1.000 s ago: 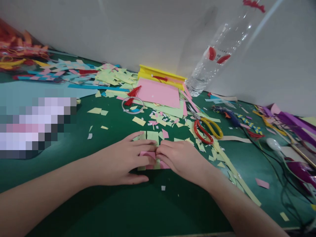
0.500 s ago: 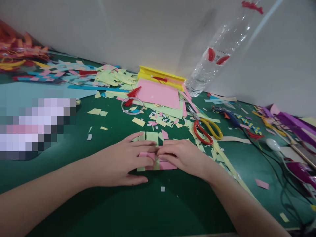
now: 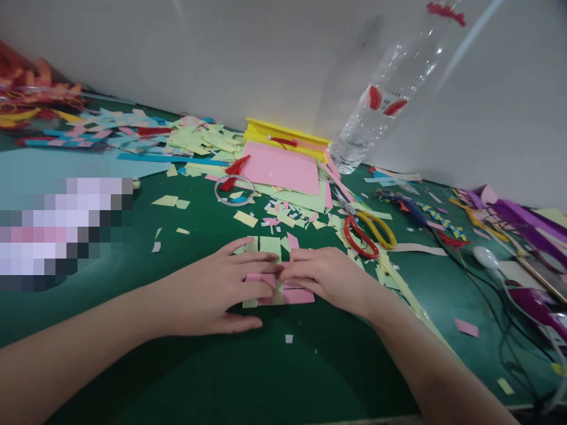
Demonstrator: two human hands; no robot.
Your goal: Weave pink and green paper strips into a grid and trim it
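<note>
Pale green and pink paper strips cross over and under each other in a small woven piece (image 3: pixel 270 247) on the green table. My left hand (image 3: pixel 208 289) lies over its left side, fingers spread and pressing the strips down. From the right, my right hand (image 3: pixel 330 277) meets the weave with thumb and fingers pinched together at a paper strip near the middle. Its fingers partly hide the strip they pinch. A pink strip (image 3: pixel 299 296) sticks out below my right fingers along the near edge.
Beyond the hands lie paper scraps (image 3: pixel 283 215), a clear ring (image 3: pixel 234 190) and a pink sheet (image 3: pixel 281 168). Red-and-yellow-handled scissors (image 3: pixel 361 236) rest right of these. A clear plastic bottle (image 3: pixel 376 106) leans by the wall. Cables and a purple glue gun (image 3: pixel 534 304) sit far right.
The whole view shifts slightly, so things appear a little further left. Both hands keep almost the same place and pose on the woven strips.
</note>
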